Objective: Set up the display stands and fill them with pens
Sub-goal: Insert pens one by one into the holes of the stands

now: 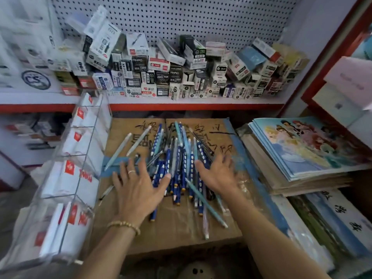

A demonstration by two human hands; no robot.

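pens heaped mid-frame on cardboard box | left hand, right hand flank heap, fingers spread, holding nothing | I judge pens light, stiff, slippery; I'd bunch mid-barrel | acrylic display stand left, unfilled

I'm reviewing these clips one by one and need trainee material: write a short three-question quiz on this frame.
1. True or false: the clear display stand stands to the left of the pile of pens.
2. What do the pens lie on? A) a cardboard box B) a glass tray C) a stack of books
3. Which hand wears a ring and a beaded bracelet?

Key: 1 true. 2 A. 3 the left hand; the right hand is bare. Both hands are spread open at the pile.
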